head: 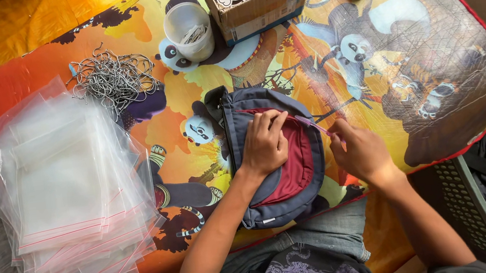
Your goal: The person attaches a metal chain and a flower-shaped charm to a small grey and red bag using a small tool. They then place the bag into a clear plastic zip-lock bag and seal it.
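Head view: left hand [263, 145] flat on the soft, floppy blue-and-maroon bag [277, 169], right hand [362, 152] pinching its pink zipper pull [313, 125], likely the best grip.

Short grey sleeves, patterned dark shirt — possibly jeans.

Looking like a home packing setup: cartoon-printed worktop [431, 72] carrying stacked zip bags [66, 193], a cardboard box of tags [258, 0], cord pile [114, 78].
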